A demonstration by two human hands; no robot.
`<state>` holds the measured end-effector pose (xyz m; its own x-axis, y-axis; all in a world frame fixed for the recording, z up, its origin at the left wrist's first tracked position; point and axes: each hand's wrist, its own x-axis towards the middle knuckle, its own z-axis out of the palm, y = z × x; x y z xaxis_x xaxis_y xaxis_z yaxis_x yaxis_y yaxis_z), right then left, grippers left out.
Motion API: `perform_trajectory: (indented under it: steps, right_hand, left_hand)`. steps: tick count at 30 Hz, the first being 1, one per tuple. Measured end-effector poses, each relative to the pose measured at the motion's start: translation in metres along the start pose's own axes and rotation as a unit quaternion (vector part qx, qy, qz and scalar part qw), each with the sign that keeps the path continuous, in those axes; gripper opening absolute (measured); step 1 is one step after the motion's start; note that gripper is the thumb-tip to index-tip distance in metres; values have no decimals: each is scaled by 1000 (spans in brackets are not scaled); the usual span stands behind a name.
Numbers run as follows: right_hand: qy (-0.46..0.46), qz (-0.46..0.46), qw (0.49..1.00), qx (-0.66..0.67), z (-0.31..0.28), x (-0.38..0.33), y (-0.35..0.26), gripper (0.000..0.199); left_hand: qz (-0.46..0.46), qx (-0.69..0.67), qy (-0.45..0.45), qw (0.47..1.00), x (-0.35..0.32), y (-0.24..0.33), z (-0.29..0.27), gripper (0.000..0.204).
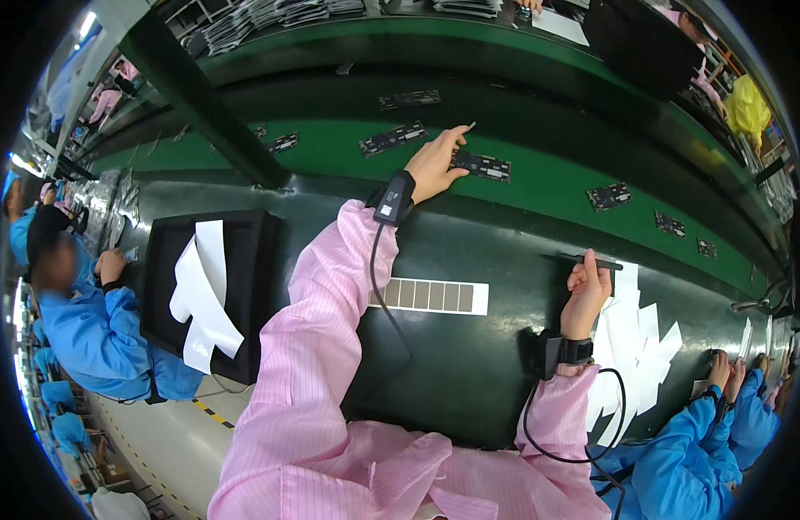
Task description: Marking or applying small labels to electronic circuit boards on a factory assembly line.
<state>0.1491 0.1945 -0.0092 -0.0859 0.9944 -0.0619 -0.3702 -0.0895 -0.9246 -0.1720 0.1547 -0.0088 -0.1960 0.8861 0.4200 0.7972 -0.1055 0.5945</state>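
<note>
My left hand (434,165) reaches over the green conveyor belt, with thumb and fingers apart around the left end of a dark circuit board (486,167). Whether it touches the board I cannot tell. My right hand (586,290) is raised above the dark green bench, closed on a thin black pen-like tool (601,263). Between my forearms lies a white strip of grey-brown rectangular labels (430,295), its left end behind my left sleeve. Beside my right wrist spreads a pile of white paper strips (634,347).
A black tray (261,295) with curled white strips (211,286) stands left. More circuit boards (394,139) lie along the belt (538,178). A green post (205,100) rises at left. Co-workers in blue (96,334) sit on both sides. Cables hang from my wrist devices (395,198).
</note>
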Motion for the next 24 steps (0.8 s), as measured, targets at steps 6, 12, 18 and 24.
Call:
perform_trajectory:
  steps: [6, 12, 18, 24]
  right_hand:
    - [2, -15, 1000, 22, 1, 4, -2, 16]
    - [-5, -14, 998, 65, -1, 10, -2, 18]
    - [-30, -16, 998, 43, -1, -1, -6, 16]
    - [-156, 43, 984, 75, 24, -43, -11, 15]
  left_hand:
    - [-38, -52, 40, 997, -20, 42, -1, 72]
    - [-18, -87, -22, 996, -87, 117, 11, 74]
    - [23, -20, -15, 999, -113, 140, 17, 55]
    - [-150, -365, 14, 919, -137, 149, 21, 14]
